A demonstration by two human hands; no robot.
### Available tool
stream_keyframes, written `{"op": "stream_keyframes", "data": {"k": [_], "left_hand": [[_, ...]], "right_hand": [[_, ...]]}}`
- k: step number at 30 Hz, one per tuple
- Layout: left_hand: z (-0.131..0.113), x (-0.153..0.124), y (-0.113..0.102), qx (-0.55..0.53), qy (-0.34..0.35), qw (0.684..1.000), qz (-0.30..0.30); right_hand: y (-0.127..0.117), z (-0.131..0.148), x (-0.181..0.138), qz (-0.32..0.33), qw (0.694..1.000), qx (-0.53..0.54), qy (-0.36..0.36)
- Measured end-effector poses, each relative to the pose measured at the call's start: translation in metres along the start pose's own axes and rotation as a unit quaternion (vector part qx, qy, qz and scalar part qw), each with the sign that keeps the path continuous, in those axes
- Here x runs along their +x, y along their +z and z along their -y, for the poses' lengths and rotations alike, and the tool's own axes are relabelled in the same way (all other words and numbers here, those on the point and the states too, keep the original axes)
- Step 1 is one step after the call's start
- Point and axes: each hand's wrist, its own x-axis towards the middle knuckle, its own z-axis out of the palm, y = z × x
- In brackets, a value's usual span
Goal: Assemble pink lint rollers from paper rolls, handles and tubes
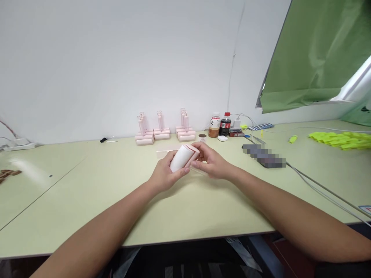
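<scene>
Okay so the roll is tilted over the table, right between the two hands. Left hand is wrapped around its left side, thumb across the near side, holding on. Right hand is half-curled at its right end, can't tell if it's really gripping. Pink rollers sit behind the roll.

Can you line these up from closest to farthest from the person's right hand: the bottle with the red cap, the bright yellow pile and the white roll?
From the right hand, in the head view:
1. White roll: right at its fingertips, on its left.
2. Red-capped bottle: farther back, near the wall.
3. Bright yellow pile: way over on the right.
</scene>
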Motion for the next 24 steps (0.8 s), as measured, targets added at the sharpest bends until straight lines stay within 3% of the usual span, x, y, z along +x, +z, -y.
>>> {"op": "stream_keyframes", "data": {"k": [3,7,12,17,24], "left_hand": [[-0.002,-0.002,-0.001,0.010,0.028,0.999,0.037],[-0.001,-0.002,-0.002,0.020,0.028,0.997,0.069],[0.003,-0.002,-0.001,0.082,0.008,0.988,0.134],[-0.001,-0.004,0.002,0.084,0.037,0.986,0.140],[-0.006,-0.005,0.007,0.066,0.075,0.983,0.153]], "right_hand": [[0.006,0.010,-0.003,-0.060,0.994,-0.032,-0.083],[0.005,0.023,-0.003,-0.082,0.972,-0.169,-0.138],[0.004,0.035,-0.006,-0.005,0.968,-0.229,-0.100],[0.013,0.044,-0.012,0.054,0.965,-0.249,-0.065],[0.028,0.055,-0.018,0.056,0.950,-0.304,-0.050]]}}
